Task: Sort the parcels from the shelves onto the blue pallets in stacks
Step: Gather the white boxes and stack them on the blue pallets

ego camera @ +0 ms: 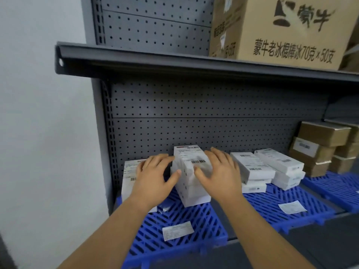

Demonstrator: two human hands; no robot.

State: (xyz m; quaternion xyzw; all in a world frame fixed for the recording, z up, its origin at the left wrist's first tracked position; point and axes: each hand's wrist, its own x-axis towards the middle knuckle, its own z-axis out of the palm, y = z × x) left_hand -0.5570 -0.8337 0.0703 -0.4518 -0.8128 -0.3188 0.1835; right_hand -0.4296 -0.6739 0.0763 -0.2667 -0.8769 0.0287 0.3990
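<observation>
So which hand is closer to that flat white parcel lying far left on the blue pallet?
Left. The left hand hovers partly over the flat white parcel; the right hand is beyond the white stack.

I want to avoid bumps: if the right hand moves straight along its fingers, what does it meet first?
Probably the grey perforated metal back panel of the shelf; the right hand points towards it beside the stack of white labelled boxes, though depth is unclear.
</observation>
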